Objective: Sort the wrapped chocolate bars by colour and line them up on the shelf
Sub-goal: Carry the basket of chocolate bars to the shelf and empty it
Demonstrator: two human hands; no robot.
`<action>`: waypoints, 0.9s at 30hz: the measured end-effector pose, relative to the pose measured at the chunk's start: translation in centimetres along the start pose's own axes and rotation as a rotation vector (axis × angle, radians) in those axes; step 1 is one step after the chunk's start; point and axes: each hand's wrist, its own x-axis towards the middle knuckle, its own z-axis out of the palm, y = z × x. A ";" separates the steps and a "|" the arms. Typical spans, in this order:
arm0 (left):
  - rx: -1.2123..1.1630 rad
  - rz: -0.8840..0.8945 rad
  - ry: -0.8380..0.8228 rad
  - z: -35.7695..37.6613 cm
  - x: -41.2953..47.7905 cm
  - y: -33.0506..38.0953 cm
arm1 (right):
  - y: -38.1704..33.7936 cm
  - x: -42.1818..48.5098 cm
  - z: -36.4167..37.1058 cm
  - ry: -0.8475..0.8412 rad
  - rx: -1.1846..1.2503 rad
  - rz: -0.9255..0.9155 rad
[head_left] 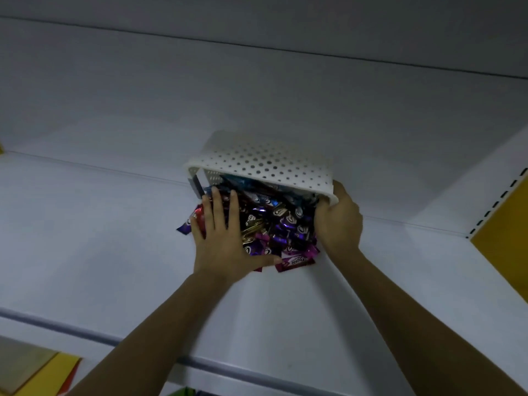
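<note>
Chocolate bars [275, 228] heap under left hand [221, 241], beside right hand [340, 221] gripping basket [265, 161].

White perforated plastic basket [265, 161] lies tipped; its top wall hides the inside and the rear bars. Pile of foil-wrapped chocolate bars [283, 224]: count cannot be told, most print too small or blurred. Left hand [225, 247] lies flat on the pile, covering the bars beneath. Right hand [340, 224] grips the basket rim, fingertips hidden. Forearms cut by bottom edge. Yellow side panel [503, 232] cut at right; flat yellow sheet [48, 375] and green scrap [183, 392] cut at bottom, unidentifiable.
</note>
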 end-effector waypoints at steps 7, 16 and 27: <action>0.012 0.110 0.050 0.6 0.1 -0.2 | 0.8 -0.7 0.8 0.065 0.213 -0.137; 0.038 0.072 -0.049 0.8 0.2 -0.4 | -2.3 2.1 -1.1 0.155 0.453 -0.225; 0.129 0.241 0.085 -0.7 -0.9 0.4 | 0.3 -0.5 -5.2 0.154 0.603 0.317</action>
